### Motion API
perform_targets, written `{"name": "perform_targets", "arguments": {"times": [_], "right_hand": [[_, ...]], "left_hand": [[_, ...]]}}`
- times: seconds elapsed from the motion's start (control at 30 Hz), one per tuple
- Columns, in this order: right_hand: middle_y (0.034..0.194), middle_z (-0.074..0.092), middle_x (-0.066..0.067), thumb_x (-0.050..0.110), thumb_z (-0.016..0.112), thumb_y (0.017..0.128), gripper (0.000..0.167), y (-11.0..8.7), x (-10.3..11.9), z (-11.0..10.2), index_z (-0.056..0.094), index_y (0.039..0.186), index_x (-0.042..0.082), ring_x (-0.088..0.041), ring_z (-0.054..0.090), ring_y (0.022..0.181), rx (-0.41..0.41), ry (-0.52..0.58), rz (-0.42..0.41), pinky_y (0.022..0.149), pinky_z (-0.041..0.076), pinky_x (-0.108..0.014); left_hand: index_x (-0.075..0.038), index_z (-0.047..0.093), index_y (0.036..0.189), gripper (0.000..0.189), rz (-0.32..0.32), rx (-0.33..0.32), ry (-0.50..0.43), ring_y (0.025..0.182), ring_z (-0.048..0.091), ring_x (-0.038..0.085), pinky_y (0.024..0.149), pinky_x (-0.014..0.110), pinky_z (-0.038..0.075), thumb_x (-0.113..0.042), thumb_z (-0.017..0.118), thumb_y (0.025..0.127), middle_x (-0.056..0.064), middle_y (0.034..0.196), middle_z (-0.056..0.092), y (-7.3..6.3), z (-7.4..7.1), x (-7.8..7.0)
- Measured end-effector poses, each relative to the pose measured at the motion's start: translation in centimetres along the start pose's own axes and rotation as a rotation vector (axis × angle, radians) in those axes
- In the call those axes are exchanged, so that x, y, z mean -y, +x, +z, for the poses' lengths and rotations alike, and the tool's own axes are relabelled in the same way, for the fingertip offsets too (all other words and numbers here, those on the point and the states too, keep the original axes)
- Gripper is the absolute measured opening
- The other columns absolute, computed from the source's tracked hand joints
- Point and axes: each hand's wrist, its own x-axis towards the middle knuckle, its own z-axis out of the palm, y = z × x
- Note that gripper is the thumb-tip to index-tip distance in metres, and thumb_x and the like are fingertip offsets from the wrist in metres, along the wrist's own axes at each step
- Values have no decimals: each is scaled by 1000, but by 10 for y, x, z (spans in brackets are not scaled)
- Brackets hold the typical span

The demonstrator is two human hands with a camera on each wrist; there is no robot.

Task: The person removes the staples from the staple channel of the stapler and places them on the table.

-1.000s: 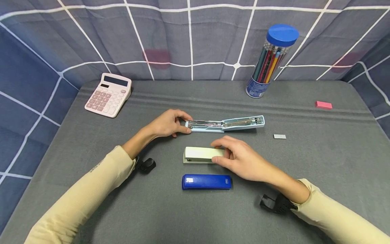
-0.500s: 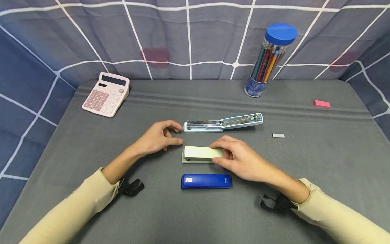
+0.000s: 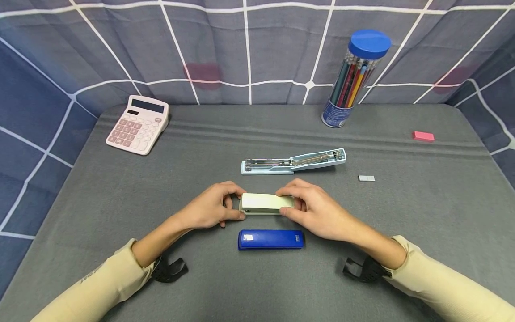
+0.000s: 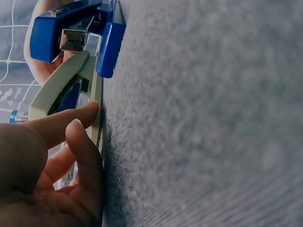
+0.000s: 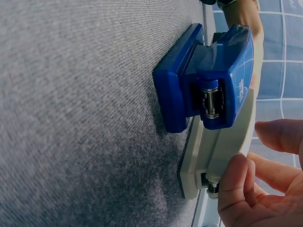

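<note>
A pale green stapler [image 3: 260, 202] lies flat on the table between both hands. My left hand [image 3: 210, 205] pinches its left end, thumb in front and fingers behind; in the left wrist view a fingertip presses on its base [image 4: 96, 111]. My right hand [image 3: 322, 212] holds the right end of the top arm between thumb and fingers. In front lies a closed blue stapler [image 3: 270, 239], apart from both hands. Behind, a light blue stapler [image 3: 267, 170] lies opened out with its top swung back to the right, showing the metal magazine.
At the back left sits a pink calculator [image 3: 137, 125]. A clear tube of pencils [image 3: 351, 87] with a blue lid stands at the back right. A strip of staples [image 3: 366, 178] and a pink eraser-like block [image 3: 423, 136] lie on the right side of the grey table [image 3: 193, 281].
My left hand has let go of the light blue stapler's left end and come toward me to the pale green stapler's left end. The right hand has stayed on the pale green stapler.
</note>
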Motion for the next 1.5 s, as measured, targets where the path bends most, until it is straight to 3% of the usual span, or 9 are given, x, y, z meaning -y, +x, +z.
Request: {"name": "perform_targets", "arguments": {"times": [0.17, 0.47, 0.83, 1.03, 1.3, 1.5], "right_hand": [[98, 58, 2, 9, 74, 89, 27, 1, 0, -1, 68, 114, 8, -9, 50, 72, 17, -24, 12, 59, 45, -24], [101, 57, 5, 20, 75, 89, 32, 19, 15, 1, 68, 119, 13, -9, 49, 75, 107, -215, 19, 62, 44, -28], [96, 59, 8, 21, 77, 88, 22, 50, 31, 17, 71, 108, 17, -10, 53, 78, 161, -235, -42, 67, 46, -28], [95, 57, 6, 20, 75, 90, 24, 50, 31, 19, 71, 113, 15, -9, 50, 75, 181, -290, -53, 63, 45, -26], [89, 52, 5, 17, 72, 92, 23, 45, 33, 12, 70, 114, 12, -6, 47, 65, 190, -399, -162, 53, 41, -20], [92, 54, 6, 20, 72, 92, 25, 40, 37, -3, 69, 114, 10, -6, 46, 68, 147, -371, -211, 58, 42, -24]], "left_hand": [[0, 67, 114, 39, 3, -2, -1, 48, 56, 16, 45, 32, 53, -6, 83, 79, 7, 97, 58, 1, -1, 0], [-3, 69, 106, 31, -5, 14, 1, 48, 57, 17, 46, 32, 54, -7, 84, 79, 7, 95, 59, 2, -5, 1], [-3, 69, 101, 27, -8, 31, 10, 47, 58, 16, 50, 29, 53, -8, 84, 78, 8, 89, 58, 4, -7, 3], [-1, 70, 102, 29, -9, 25, -3, 46, 58, 16, 48, 29, 53, -7, 85, 78, 8, 91, 59, 4, -6, 5], [0, 69, 103, 29, 14, 34, 12, 47, 58, 15, 48, 30, 54, -9, 84, 79, 7, 97, 61, 6, -4, 1], [0, 69, 106, 31, 11, 39, 4, 47, 58, 16, 47, 31, 54, -7, 83, 80, 8, 100, 62, 6, -4, -1]]}}
